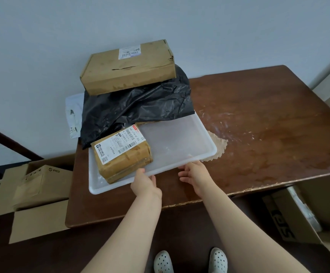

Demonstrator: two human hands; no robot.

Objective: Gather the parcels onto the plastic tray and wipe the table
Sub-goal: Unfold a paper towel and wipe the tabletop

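A white translucent plastic tray (179, 138) lies on the left part of the brown wooden table (268, 119). On the tray sit a small taped brown parcel (122, 154), a black plastic bag parcel (140, 107) and, on top of that bag, a long cardboard box (128, 66). A white mailer bag (73, 113) pokes out at the left behind the black bag. My left hand (144, 182) grips the tray's near rim with fingers over the edge. My right hand (191, 172) holds the same rim further right, fingers curled under it.
The table top shows white scuff marks and a worn patch (217, 148) right of the tray. Open cardboard boxes stand on the floor at the left (40, 190) and right (290, 215). A pale wall rises right behind the table. My white shoes (189, 261) are below.
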